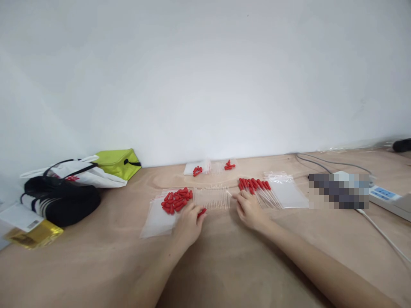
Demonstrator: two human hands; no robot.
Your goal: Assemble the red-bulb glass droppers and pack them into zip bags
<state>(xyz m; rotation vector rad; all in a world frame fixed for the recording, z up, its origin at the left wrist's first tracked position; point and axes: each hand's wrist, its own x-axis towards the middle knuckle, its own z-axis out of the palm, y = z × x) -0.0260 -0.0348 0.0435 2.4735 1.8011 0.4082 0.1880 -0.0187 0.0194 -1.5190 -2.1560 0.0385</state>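
My left hand point(189, 224) is closed on a red bulb point(201, 212), which looks like a rubber dropper bulb. Beside its fingers lies a heap of red bulbs point(173, 202) on a clear plastic bag point(154, 224). My right hand point(251, 209) pinches a thin pale dropper tube point(229, 194) at the end of a row of similar tubes point(210, 197). To the right of that hand, several tubes point(269, 197) lie side by side with red bulbs point(253, 185) on their upper ends. The two hands are apart, with the tube row between and beyond them.
Small bags with red bulbs point(197, 171) lie near the wall. Another clear bag point(289, 192) is at right, before a blurred dark object point(337, 190), a power strip point(385, 196) and cables. At left are a black bag point(64, 201), a white bag point(93, 173) and a lime-green bag point(115, 162).
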